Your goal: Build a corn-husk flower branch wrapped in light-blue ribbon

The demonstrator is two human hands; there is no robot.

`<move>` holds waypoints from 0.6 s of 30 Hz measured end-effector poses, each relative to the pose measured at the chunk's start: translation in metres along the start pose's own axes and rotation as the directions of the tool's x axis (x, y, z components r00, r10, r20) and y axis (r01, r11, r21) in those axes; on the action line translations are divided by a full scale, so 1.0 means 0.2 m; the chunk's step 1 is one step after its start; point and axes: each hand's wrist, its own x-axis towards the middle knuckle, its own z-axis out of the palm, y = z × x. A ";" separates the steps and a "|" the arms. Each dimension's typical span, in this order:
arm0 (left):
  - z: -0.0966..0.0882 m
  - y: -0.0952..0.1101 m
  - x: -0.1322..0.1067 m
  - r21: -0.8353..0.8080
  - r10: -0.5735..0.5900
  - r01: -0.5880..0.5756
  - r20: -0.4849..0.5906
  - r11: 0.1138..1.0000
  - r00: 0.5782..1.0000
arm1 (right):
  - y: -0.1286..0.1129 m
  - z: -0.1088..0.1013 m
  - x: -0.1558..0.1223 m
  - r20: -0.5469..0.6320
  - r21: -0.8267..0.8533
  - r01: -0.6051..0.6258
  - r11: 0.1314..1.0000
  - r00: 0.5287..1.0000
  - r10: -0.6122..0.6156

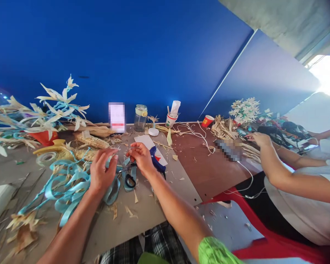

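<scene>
My left hand (101, 169) and my right hand (141, 157) are raised close together over the table (214, 168). Each pinches an end of something thin stretched between them, too fine to name. Under the left hand lies a tangle of light blue ribbon (68, 183). Scissors with black handles (129, 176) lie just below the right hand, next to a blue glue gun (157, 161) and a white card (148, 143).
Corn cobs (90, 140), husk flowers (52, 110), a tape roll (45, 158), a glass jar (140, 117) and paper cups (207, 120) crowd the back. Husk scraps (23, 229) litter the front. Another person's arm (272, 165) reaches in from the right, above a red chair (253, 220).
</scene>
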 end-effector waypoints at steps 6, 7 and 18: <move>0.05 0.02 -0.02 -0.089 -0.162 0.195 0.286 0.977 0.945 | -0.01 0.01 -0.01 0.022 -0.051 0.040 0.998 0.999 -0.039; 0.05 0.02 -0.03 -0.088 -0.186 0.221 0.293 0.971 0.938 | -0.01 0.01 -0.01 0.026 -0.060 0.046 0.997 0.999 -0.045; 0.04 0.06 -0.02 0.049 -0.134 0.127 0.192 0.991 0.972 | 0.00 0.02 -0.04 0.029 -0.261 0.106 0.959 0.994 -0.102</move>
